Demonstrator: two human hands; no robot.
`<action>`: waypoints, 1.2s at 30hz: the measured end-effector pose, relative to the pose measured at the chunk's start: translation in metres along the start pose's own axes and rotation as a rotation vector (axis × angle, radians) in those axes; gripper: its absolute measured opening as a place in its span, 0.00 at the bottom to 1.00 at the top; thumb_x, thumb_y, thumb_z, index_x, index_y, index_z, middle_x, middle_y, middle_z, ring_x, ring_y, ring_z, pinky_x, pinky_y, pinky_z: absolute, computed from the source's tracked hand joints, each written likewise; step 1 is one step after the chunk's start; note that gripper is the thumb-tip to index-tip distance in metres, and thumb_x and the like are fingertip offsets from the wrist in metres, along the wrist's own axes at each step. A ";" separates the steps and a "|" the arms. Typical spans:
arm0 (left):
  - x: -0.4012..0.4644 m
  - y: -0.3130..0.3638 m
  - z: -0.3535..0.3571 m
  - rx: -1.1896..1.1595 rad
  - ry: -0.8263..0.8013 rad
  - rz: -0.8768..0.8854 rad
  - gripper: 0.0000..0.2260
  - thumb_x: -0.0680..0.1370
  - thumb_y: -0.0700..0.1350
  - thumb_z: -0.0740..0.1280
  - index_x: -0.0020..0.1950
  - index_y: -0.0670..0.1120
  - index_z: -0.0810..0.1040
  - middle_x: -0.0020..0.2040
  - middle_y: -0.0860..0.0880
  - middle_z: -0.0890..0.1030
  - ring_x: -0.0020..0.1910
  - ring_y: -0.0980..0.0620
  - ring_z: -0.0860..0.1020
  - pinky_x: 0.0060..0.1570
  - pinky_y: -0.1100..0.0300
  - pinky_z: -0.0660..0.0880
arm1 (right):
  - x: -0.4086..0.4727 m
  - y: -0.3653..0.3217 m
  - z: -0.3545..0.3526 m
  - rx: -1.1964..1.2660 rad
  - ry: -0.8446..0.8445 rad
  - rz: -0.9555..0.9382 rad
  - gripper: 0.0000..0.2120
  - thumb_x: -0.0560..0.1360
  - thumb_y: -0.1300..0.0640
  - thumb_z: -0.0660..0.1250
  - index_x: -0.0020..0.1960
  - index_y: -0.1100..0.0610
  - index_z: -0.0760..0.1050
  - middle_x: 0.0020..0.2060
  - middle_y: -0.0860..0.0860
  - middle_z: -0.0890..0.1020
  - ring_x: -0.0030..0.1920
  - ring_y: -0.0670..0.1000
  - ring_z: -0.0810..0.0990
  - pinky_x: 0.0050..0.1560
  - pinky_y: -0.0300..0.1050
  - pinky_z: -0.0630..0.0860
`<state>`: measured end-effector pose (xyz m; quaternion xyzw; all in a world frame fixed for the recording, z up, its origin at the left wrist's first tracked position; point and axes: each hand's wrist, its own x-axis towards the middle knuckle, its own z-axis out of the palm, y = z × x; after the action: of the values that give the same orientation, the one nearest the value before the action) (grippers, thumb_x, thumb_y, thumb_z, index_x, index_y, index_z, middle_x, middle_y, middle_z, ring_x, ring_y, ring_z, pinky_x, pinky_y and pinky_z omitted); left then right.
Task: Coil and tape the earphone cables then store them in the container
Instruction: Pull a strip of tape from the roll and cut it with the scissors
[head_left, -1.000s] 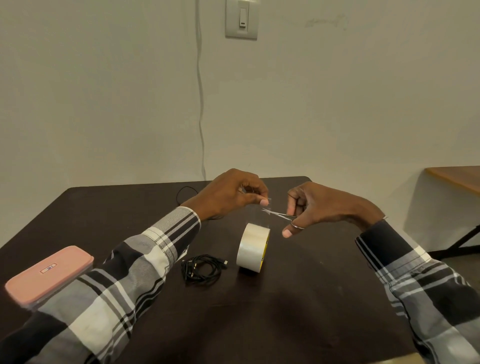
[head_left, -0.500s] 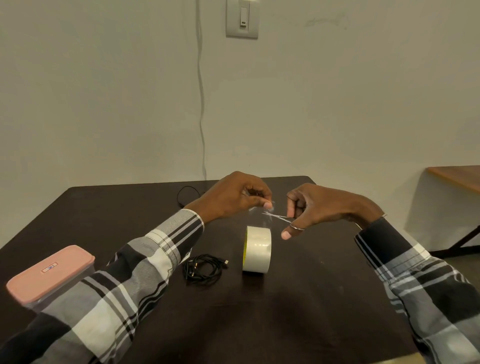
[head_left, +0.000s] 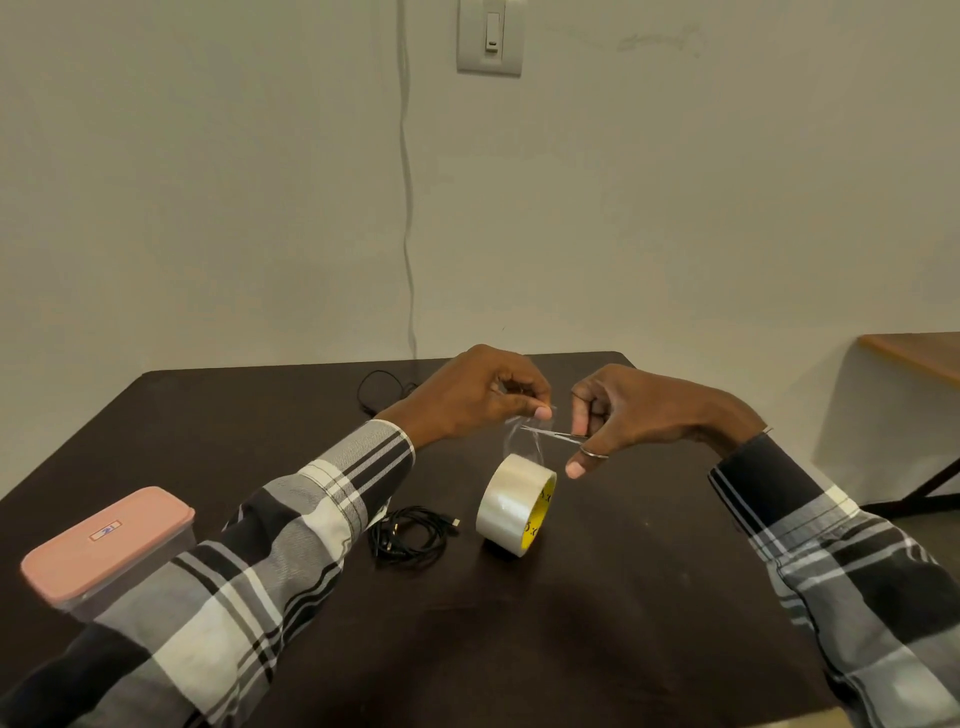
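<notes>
While a coiled earphone cable (head_left: 410, 538) lies untaped on the dark bench (head_left: 597, 623), just left of the tape roll (head_left: 514, 504), the free end of clear tape (head_left: 522, 434) is drawn upward from the roll, which stands on its edge. The left hand (head_left: 478, 397) pinches that end between thumb and fingers, probably to keep the strip taut for cutting; the right hand (head_left: 628, 415) is closed on small scissors (head_left: 553, 434), blades laid across the strip (whether they have bitten through cannot be told). A second dark cable (head_left: 382, 389) lies at the far bench edge behind the left wrist. Near the left bench edge stands the container (head_left: 104, 551), its pink lid on, contents hidden.
</notes>
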<state>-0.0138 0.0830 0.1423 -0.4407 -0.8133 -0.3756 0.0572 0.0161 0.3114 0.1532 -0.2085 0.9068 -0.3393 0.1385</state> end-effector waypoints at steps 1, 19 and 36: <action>0.000 0.000 0.000 0.002 0.000 -0.001 0.04 0.74 0.44 0.74 0.46 0.44 0.85 0.43 0.55 0.83 0.45 0.56 0.81 0.50 0.54 0.78 | 0.000 0.001 0.000 0.005 -0.001 -0.002 0.18 0.62 0.52 0.85 0.41 0.57 0.78 0.28 0.50 0.79 0.28 0.46 0.73 0.28 0.35 0.68; 0.003 -0.001 0.008 -0.049 0.028 -0.021 0.01 0.74 0.44 0.75 0.43 0.49 0.84 0.41 0.58 0.82 0.43 0.60 0.79 0.48 0.59 0.75 | -0.002 0.000 0.001 -0.010 -0.035 0.047 0.18 0.65 0.48 0.82 0.41 0.58 0.77 0.26 0.44 0.77 0.27 0.43 0.71 0.28 0.33 0.66; 0.000 0.003 0.012 -0.115 0.077 -0.023 0.04 0.74 0.43 0.75 0.45 0.43 0.85 0.43 0.51 0.84 0.45 0.53 0.81 0.50 0.54 0.77 | 0.000 0.007 -0.001 0.065 -0.056 -0.013 0.15 0.64 0.55 0.83 0.38 0.56 0.77 0.26 0.48 0.77 0.26 0.44 0.73 0.27 0.33 0.68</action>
<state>-0.0092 0.0921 0.1353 -0.4190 -0.7927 -0.4389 0.0589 0.0142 0.3169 0.1486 -0.2193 0.8897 -0.3633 0.1683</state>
